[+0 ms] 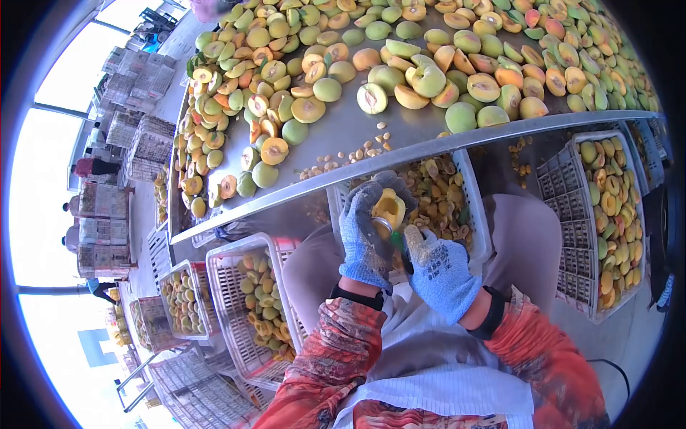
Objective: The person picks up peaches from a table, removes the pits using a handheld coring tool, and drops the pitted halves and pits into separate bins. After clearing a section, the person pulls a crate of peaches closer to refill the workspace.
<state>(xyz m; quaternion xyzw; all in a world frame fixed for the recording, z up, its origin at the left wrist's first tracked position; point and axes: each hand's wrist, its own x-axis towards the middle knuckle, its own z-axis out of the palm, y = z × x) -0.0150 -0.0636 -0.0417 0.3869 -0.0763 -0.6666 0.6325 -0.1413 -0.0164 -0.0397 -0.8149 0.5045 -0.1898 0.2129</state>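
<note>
My left hand (363, 232), in a blue knitted glove with a grey coating, is wrapped around a halved yellow peach (389, 208) with its hollow facing up. My right hand (441, 272), in a matching glove, is closed on a coring tool, whose metal loop (384, 224) touches the lower edge of the peach half. A bit of green shows beside the right fingers, and the rest of the handle is hidden in the fist. Below both hands stands a pale crate (480, 214) containing peach scraps (436, 193).
Ahead, a metal table (325, 146) bears many halved peaches (482, 87) and some loose pits (368, 149). Crates of peach halves stand at left (214, 268) and right (587, 286). Stacked crates (107, 222) and other people (96, 167) are farther left.
</note>
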